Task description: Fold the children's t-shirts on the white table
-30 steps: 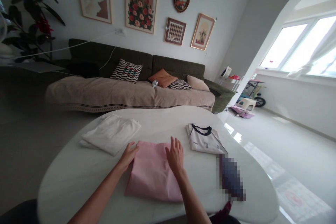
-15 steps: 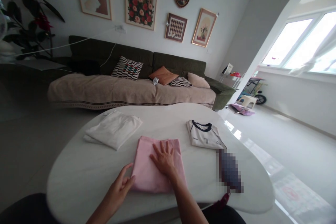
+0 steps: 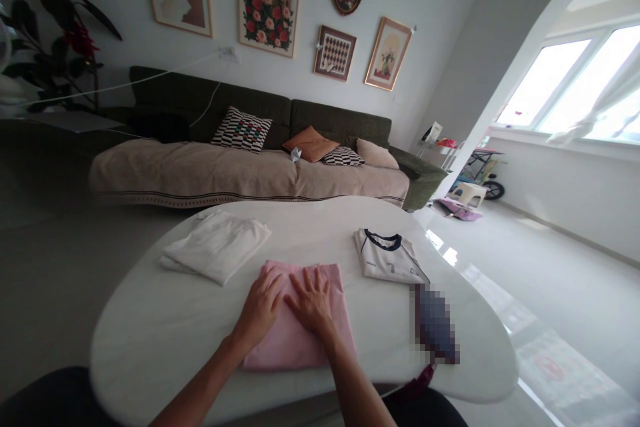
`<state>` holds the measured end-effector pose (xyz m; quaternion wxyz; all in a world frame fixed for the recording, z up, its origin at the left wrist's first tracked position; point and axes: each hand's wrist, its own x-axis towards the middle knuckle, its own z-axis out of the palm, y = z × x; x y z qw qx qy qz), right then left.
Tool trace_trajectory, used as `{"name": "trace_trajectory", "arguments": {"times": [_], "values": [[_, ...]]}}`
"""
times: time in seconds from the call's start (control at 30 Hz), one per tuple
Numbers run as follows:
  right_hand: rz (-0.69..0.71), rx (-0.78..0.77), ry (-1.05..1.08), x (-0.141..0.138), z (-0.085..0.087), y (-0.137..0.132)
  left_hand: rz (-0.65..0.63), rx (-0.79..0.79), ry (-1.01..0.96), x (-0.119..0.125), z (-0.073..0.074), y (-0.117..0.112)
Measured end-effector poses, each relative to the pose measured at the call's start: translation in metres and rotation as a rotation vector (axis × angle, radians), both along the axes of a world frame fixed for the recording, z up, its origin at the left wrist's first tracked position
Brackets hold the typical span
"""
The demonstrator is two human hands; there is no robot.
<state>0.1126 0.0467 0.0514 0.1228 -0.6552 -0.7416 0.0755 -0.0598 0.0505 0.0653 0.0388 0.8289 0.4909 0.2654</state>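
A folded pink cloth (image 3: 330,293) lies on the white oval table (image 3: 150,327) in front of me. My left hand (image 3: 260,310) rests flat on its left half, fingers stretched out. Beside it, my right hand (image 3: 313,300) presses flat on the middle of the cloth, fingers spread. Neither hand grips anything. A folded white garment (image 3: 217,253) lies to the left of the pink cloth. To the right lies a folded white jersey with a dark collar (image 3: 390,259).
A blurred dark object (image 3: 434,323) lies near the table's right edge. Behind the table stands a long dark sofa (image 3: 250,153) with a beige cover and cushions. A plant (image 3: 55,27) is at far left. Bright windows (image 3: 575,87) are on the right.
The pink cloth has been folded shorter. My left hand moved from its near left corner up onto the cloth beside my right hand, which has stayed flat on it.
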Motion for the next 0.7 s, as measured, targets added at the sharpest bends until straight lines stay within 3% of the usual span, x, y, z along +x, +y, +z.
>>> {"name": "trace_trajectory", "arguments": {"times": [0.1, 0.27, 0.43, 0.7], "values": [[0.0, 0.011, -0.014, -0.001, -0.001, 0.0, -0.011, -0.028, 0.102, 0.015, -0.012, 0.025], [0.021, -0.005, 0.017, 0.008, 0.0, 0.003, 0.1, -0.06, 0.124, 0.014, -0.032, 0.026], [-0.332, -0.015, 0.095, 0.031, -0.001, 0.008, 0.147, -0.079, 0.155, 0.013, -0.027, 0.023], [-0.596, 0.058, 0.208, 0.052, 0.013, 0.027, 0.153, -0.097, 0.131, 0.012, -0.029, 0.024]]}}
